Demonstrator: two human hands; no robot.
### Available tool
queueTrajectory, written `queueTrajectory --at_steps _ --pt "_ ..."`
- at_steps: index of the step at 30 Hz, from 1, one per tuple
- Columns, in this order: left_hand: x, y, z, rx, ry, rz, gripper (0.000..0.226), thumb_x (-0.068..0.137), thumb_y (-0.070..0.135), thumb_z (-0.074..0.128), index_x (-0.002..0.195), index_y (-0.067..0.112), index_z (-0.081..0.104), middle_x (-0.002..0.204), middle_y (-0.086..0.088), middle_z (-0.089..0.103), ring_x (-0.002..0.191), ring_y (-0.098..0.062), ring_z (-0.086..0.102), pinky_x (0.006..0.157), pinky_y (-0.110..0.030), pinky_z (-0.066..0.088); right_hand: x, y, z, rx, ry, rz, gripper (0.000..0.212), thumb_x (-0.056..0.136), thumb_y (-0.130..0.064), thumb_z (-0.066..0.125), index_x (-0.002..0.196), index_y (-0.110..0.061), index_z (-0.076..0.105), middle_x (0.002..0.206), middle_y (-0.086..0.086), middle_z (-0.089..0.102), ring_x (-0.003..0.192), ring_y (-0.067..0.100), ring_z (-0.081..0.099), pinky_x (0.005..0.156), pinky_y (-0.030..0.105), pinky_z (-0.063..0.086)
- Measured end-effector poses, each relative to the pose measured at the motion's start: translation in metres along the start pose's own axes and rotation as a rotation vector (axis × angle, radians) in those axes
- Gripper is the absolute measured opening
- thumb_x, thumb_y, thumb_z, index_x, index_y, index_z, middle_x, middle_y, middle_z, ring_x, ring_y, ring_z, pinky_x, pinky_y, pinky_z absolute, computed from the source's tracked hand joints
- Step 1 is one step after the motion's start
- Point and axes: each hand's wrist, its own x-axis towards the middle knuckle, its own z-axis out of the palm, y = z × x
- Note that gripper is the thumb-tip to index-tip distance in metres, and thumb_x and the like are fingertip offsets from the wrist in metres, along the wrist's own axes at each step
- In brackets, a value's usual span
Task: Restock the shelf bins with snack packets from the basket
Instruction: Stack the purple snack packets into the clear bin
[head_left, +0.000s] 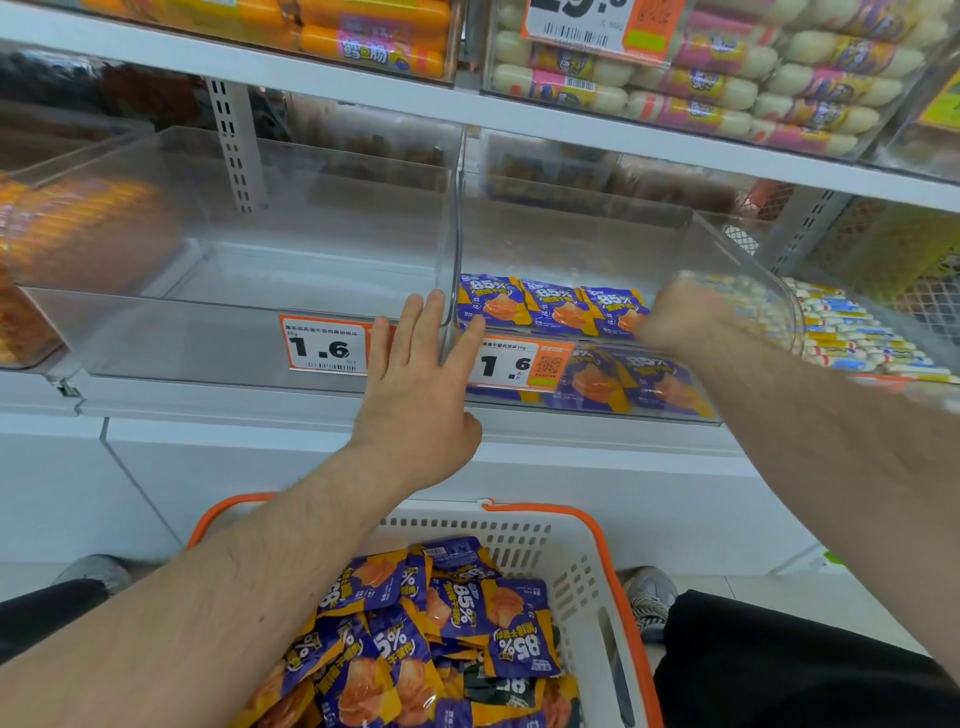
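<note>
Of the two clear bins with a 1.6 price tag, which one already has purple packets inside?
The right bin, where the right hand reaches in beside a row of purple packets. The left bin, by the left hand, shows none.

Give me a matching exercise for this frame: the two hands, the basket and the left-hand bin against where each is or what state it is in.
1. left hand
2. right hand
3. basket
4. left bin

A. on the floor, full of purple packets
B. inside the right bin, at the packets
C. no packets in it
D. fingers straight against the bin fronts

Pairs: 1-D, 2-B, 3-A, 4-C
</note>
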Motion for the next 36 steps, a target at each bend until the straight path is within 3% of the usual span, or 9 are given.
queueTrajectory --at_steps 4,7,12,17,21,23,27,31,36 --pt "-0.023 -0.004 0.022 -0.059 0.226 0.147 0.077 0.058 0.017 0.076 0.13 0.013 0.05 0.129 -0.015 0.042 0.116 -0.036 0.04 0.096 -0.054 0.038 -0.024 0.001 0.015 0.167 0.618 -0.298 0.015 0.08 -0.021 0.055 0.084 -0.009 0.063 0.088 0.015 0.061 0.083 0.037 0.059 0.066 0.037 0.042" --pt "-0.036 -0.007 0.023 -0.052 -0.122 0.218 0.053 0.079 0.026 0.063 0.131 0.022 0.053 0.129 -0.003 0.051 0.119 -0.028 0.049 0.101 -0.044 0.032 -0.065 -0.013 0.038 0.278 0.924 -0.746 0.008 0.072 -0.015 0.057 0.071 -0.007 0.06 0.075 0.016 0.054 0.07 0.034 0.053 0.062 0.038 0.036" --pt "-0.048 -0.024 0.026 0.05 -0.914 0.116 0.033 0.094 0.033 0.049 0.124 0.022 0.055 0.118 -0.001 0.059 0.106 -0.023 0.057 0.095 -0.04 0.045 -0.145 -0.034 0.125 0.507 0.443 -0.897 0.012 0.073 -0.017 0.05 0.068 -0.009 0.057 0.068 0.005 0.054 0.066 0.027 0.052 0.061 0.035 0.043" --pt "-0.051 -0.033 0.039 0.005 -0.976 0.115 0.011 0.09 0.024 0.048 0.081 0.018 0.051 0.078 -0.006 0.051 0.068 -0.025 0.048 0.061 -0.034 0.035 -0.182 -0.02 0.211 0.206 -0.396 -0.501 0.01 0.083 -0.021 0.052 0.075 -0.024 0.046 0.076 -0.002 0.052 0.073 0.02 0.054 0.06 0.032 0.045" --pt "-0.048 -0.035 0.046 0.007 -0.991 0.109 0.012 0.092 0.026 0.048 0.087 0.017 0.054 0.08 -0.005 0.055 0.069 -0.022 0.05 0.061 -0.033 0.038 -0.206 0.011 0.273 0.024 -0.761 -0.223 0.032 0.077 -0.04 0.059 0.104 -0.023 0.055 0.105 0.005 0.061 0.103 0.027 0.061 0.074 0.03 0.046" --pt "-0.046 -0.033 0.048 0.008 -1.009 0.118 0.018 0.093 0.028 0.047 0.101 0.016 0.059 0.086 -0.004 0.058 0.075 -0.022 0.055 0.065 -0.035 0.043 -0.216 0.022 0.295 -0.022 -0.823 -0.12 0.065 0.065 -0.061 0.061 0.119 -0.025 0.054 0.127 0.009 0.057 0.119 0.03 0.055 0.086 0.033 0.049" --pt "-0.044 -0.03 0.051 0.012 -1.009 0.137 0.025 0.094 0.031 0.047 0.113 0.019 0.058 0.093 -0.003 0.059 0.08 -0.02 0.056 0.068 -0.036 0.046 -0.227 0.025 0.299 -0.086 -0.863 -0.025 0.13 0.059 -0.088 0.059 0.154 -0.015 0.01 0.161 0.016 0.008 0.147 0.033 0.014 0.117 0.043 0.025" --pt "-0.044 -0.027 0.052 0.025 -1.023 0.134 0.023 0.093 0.031 0.048 0.111 0.02 0.057 0.099 -0.003 0.06 0.085 -0.021 0.058 0.067 -0.034 0.045 -0.234 0.02 0.294 -0.201 -0.846 -0.093 0.111 0.067 -0.082 0.058 0.149 -0.016 0.022 0.153 0.02 0.029 0.139 0.037 0.031 0.11 0.046 0.035" --pt "-0.045 -0.022 0.046 0.013 -1.017 0.149 0.014 0.093 0.028 0.048 0.096 0.016 0.057 0.082 -0.002 0.054 0.068 -0.017 0.048 0.057 -0.03 0.036 -0.237 0.015 0.271 -0.203 -0.7 -0.323 0.026 0.082 -0.043 0.065 0.093 -0.022 0.054 0.095 0.0 0.064 0.093 0.023 0.065 0.08 0.036 0.052"
